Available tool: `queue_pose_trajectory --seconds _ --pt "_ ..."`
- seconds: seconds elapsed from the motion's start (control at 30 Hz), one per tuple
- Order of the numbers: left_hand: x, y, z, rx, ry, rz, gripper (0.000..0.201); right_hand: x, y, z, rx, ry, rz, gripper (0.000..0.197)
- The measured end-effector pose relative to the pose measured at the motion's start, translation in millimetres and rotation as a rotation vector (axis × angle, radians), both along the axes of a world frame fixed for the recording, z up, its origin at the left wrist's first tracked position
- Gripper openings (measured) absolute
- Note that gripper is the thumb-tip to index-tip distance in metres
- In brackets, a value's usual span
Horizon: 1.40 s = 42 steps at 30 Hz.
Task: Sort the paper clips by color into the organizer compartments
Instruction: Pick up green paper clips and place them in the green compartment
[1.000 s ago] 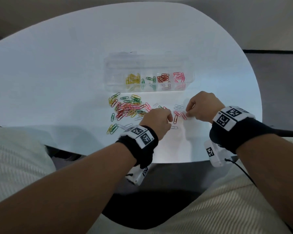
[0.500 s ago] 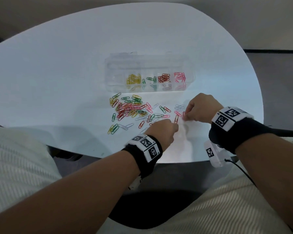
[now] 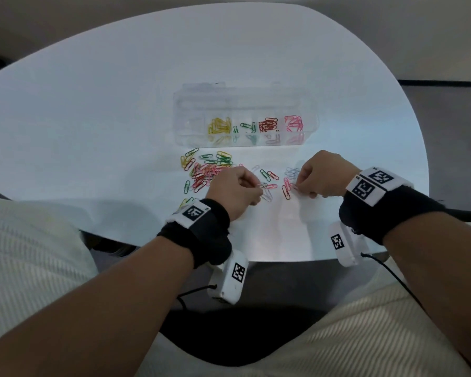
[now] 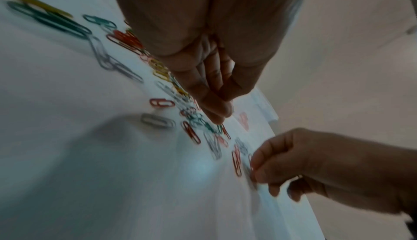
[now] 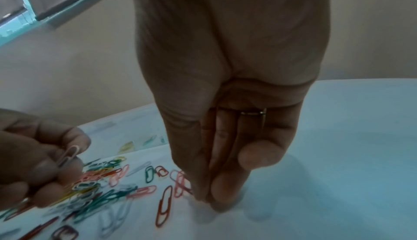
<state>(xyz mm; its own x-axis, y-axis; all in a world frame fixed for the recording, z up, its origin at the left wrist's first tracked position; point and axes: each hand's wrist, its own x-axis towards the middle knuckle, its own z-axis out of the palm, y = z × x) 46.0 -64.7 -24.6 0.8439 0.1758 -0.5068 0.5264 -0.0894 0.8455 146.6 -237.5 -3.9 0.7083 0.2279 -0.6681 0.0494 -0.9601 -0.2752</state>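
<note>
Paper clips (image 3: 210, 170) lie beside both hands: left hand (image 3: 235, 189) fingers pinch a silver clip (image 5: 67, 155), right hand (image 3: 320, 174) fingers pinch a pink clip (image 3: 297, 188).

Your left hand (image 3: 235, 190) is curled, thumb and forefinger pinching a silver paper clip (image 5: 67, 155) lifted off the table. To its right, your right hand (image 3: 322, 174) bends down, fingertips (image 5: 222, 187) bunched together against the surface. Both forearms reach forward from the near edge, wrists banded.
</note>
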Motion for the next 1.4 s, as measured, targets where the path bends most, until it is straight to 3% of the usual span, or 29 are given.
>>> queue_pose_trajectory --seconds 0.13,0.37,0.53,0.7,0.87,1.0,1.13,1.2,1.23,1.3,1.4 --pt "4 18 1 -0.07 0.029 0.097 0.019 3 2 5 0.02 -0.059 0.084 0.009" --pt "2 22 -1 -0.101 0.064 0.081 0.031 -13 31 -8 0.065 -0.214 0.177 0.011" --pt "0 21 -3 -0.134 0.081 0.088 0.033 -22 36 -17 0.018 -0.242 0.196 0.003" --pt "0 20 -4 -0.133 0.082 0.078 0.031 -23 34 -18 0.032 -0.194 0.19 0.009" --pt "1 21 -4 -0.041 0.074 0.073 0.026 -9 24 -6 0.192 -0.099 0.022 0.006" --pt "4 23 -5 0.067 0.107 0.066 0.032 -4 18 -2 0.331 0.009 -0.11 0.016" --pt "5 23 -4 0.04 0.14 0.071 0.032 -8 25 2 0.586 0.199 -0.428 0.026" --pt "5 22 -2 0.063 0.093 0.056 0.025 -9 28 0 0.644 0.285 -0.486 0.029" --pt "5 21 -1 0.098 0.058 0.038 0.02 -10 30 -1 0.614 0.284 -0.446 0.031" --pt "6 19 -2 0.211 -0.014 -0.01 0.015 -12 33 -3 0.413 0.143 -0.173 0.035" --pt "10 16 -5 0.44 -0.031 -0.118 0.006 -19 38 -6 0.166 -0.068 0.189 0.025"
